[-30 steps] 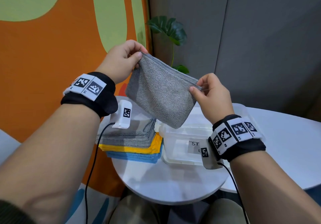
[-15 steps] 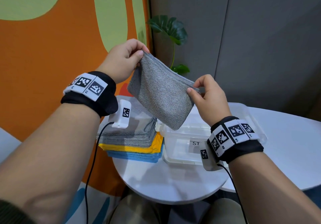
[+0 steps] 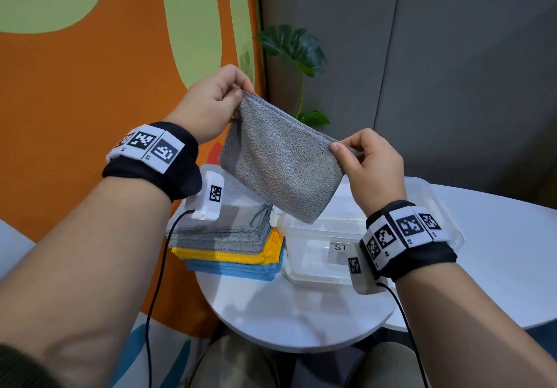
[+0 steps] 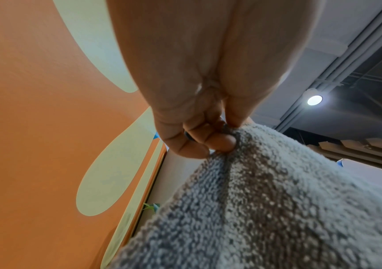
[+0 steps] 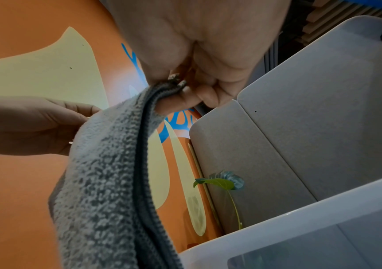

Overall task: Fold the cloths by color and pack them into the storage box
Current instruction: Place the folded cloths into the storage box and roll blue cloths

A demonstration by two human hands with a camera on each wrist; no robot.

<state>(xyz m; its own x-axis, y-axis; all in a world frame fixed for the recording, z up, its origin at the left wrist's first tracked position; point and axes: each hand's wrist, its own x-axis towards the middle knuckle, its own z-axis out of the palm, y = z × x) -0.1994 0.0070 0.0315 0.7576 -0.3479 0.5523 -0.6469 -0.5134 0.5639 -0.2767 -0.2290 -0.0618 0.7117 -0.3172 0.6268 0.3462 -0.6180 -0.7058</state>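
A grey cloth (image 3: 280, 161), folded double, hangs in the air above the table between my two hands. My left hand (image 3: 238, 94) pinches its upper left corner; the left wrist view shows thumb and fingers closed on the grey cloth (image 4: 266, 200). My right hand (image 3: 340, 146) pinches the upper right corner, where the doubled hem of the grey cloth (image 5: 144, 163) runs up into the fingers. Below on the table lies a stack of cloths (image 3: 229, 237): grey on top, yellow under it, blue at the bottom. The clear storage box (image 3: 313, 255) stands right of the stack.
The small round white table (image 3: 286, 312) carries the stack and the box; a second white table (image 3: 497, 252) adjoins it on the right. An orange and green wall rises on the left, grey panels behind. A green plant (image 3: 295, 47) stands in the corner.
Both hands have come slightly closer together and the right hand has dropped a little, so the cloth's top edge slopes down to the right. The grip on both corners is unchanged.
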